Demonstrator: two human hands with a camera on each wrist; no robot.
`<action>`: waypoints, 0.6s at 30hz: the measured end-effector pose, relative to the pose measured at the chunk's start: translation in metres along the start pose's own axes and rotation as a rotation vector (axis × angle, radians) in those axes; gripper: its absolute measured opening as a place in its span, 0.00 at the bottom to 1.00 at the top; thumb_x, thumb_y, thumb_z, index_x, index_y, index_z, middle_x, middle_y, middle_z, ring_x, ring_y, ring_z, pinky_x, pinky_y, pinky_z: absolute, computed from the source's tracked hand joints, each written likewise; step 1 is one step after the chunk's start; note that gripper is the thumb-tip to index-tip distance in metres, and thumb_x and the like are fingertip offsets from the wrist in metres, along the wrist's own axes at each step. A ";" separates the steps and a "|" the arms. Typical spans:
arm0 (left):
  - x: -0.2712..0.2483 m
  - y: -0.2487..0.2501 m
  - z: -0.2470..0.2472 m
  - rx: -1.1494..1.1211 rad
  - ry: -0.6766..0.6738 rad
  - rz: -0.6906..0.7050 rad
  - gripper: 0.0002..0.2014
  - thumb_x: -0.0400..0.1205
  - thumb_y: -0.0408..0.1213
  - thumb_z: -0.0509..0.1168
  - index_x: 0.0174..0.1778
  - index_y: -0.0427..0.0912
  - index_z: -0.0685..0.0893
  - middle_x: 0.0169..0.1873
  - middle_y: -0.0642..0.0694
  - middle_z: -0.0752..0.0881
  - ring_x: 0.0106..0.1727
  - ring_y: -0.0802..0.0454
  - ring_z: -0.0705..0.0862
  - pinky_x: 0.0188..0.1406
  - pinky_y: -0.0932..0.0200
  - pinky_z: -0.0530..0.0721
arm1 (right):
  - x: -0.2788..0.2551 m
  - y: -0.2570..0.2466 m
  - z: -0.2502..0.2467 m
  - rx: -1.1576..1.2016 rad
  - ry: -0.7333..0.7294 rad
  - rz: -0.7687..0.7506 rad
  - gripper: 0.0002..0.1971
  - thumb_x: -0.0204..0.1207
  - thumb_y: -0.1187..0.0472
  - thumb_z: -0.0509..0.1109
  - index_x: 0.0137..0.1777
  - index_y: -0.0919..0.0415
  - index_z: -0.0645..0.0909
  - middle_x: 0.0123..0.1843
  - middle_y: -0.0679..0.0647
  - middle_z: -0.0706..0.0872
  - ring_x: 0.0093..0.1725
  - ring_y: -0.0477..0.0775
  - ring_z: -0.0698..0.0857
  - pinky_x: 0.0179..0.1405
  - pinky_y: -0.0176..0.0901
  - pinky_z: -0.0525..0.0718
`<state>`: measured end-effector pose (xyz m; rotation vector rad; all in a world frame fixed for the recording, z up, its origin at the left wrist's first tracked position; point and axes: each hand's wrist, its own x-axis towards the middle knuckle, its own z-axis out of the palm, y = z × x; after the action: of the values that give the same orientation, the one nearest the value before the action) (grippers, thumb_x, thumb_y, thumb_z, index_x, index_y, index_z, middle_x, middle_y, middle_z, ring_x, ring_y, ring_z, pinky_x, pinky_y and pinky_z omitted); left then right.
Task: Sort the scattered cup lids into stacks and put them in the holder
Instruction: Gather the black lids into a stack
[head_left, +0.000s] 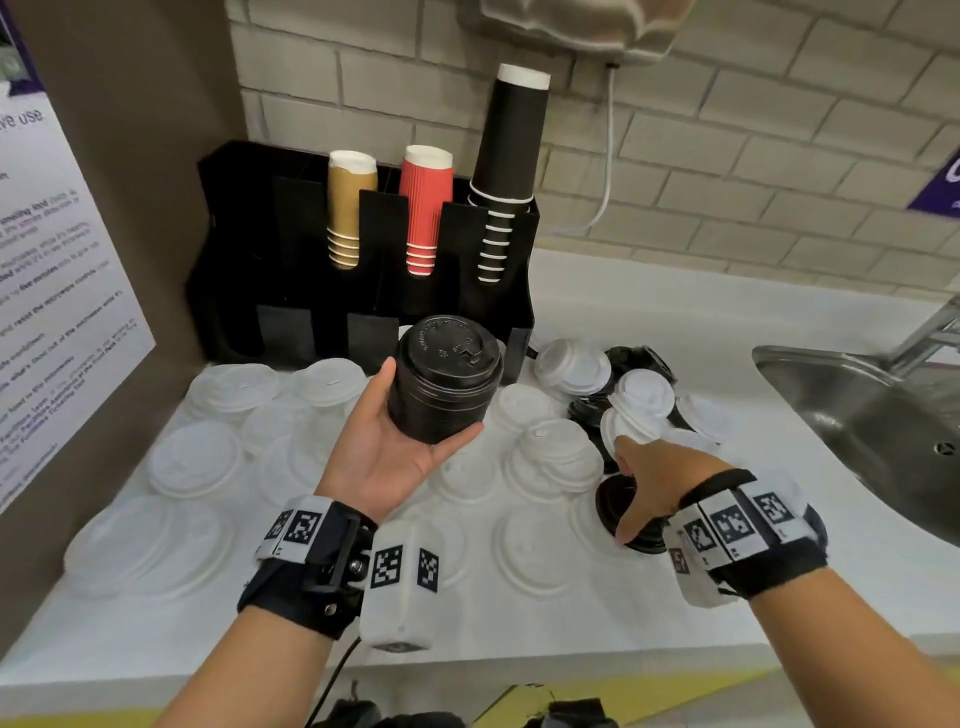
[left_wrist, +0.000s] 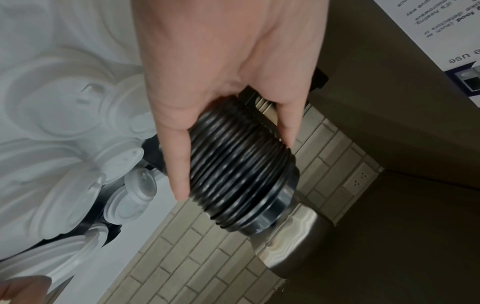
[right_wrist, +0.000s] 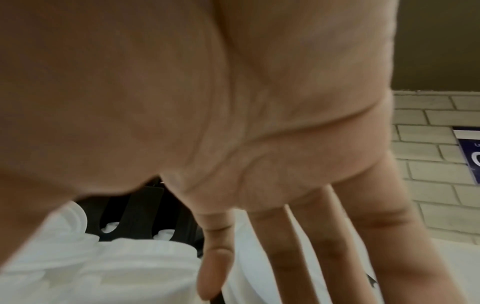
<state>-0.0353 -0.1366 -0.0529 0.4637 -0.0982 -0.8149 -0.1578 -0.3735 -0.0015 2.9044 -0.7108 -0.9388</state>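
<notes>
My left hand (head_left: 427, 400) is raised palm-up in front of the holder and grips a tall stack of black lids (head_left: 452, 358). In the left wrist view my fingers (left_wrist: 179, 174) wrap that ribbed stack (left_wrist: 249, 191). The black holder (head_left: 363, 244) stands at the back with gold, red and black cups; its lower front slots (head_left: 280, 327) look dark. My right hand (head_left: 623, 491) reaches down over a single black lid (head_left: 647, 543) on the counter, thumb on its near edge. Its fingers (right_wrist: 280, 257) are straight. Several white lids (head_left: 556, 457) lie scattered around.
More black lids (head_left: 636, 358) and white lids (head_left: 641, 392) are piled at the right of the holder. A steel sink (head_left: 857, 415) with a tap (head_left: 930, 332) is at the far right. A brown side wall with a poster (head_left: 57, 291) closes the left.
</notes>
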 end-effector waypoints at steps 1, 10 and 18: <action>0.000 0.000 0.001 0.004 -0.004 -0.002 0.25 0.79 0.52 0.63 0.69 0.44 0.80 0.65 0.36 0.85 0.63 0.35 0.86 0.52 0.36 0.88 | 0.001 0.001 0.002 0.015 0.010 -0.009 0.39 0.62 0.47 0.83 0.66 0.58 0.65 0.53 0.52 0.78 0.50 0.53 0.77 0.44 0.43 0.78; 0.003 -0.001 0.000 -0.012 0.044 -0.049 0.22 0.85 0.54 0.57 0.66 0.42 0.83 0.64 0.35 0.86 0.63 0.35 0.86 0.46 0.41 0.90 | -0.002 0.017 -0.018 0.132 0.054 -0.075 0.32 0.60 0.49 0.79 0.60 0.45 0.64 0.44 0.50 0.80 0.41 0.51 0.82 0.37 0.47 0.84; 0.002 -0.006 0.005 0.066 0.078 -0.109 0.27 0.78 0.54 0.61 0.71 0.45 0.80 0.68 0.38 0.83 0.64 0.37 0.85 0.42 0.44 0.90 | -0.027 -0.024 -0.064 0.816 0.478 -0.623 0.22 0.67 0.55 0.80 0.55 0.38 0.74 0.54 0.47 0.79 0.43 0.45 0.85 0.39 0.30 0.80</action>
<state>-0.0389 -0.1436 -0.0508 0.5669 -0.0275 -0.9017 -0.1316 -0.3490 0.0622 3.9407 -0.1403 0.1865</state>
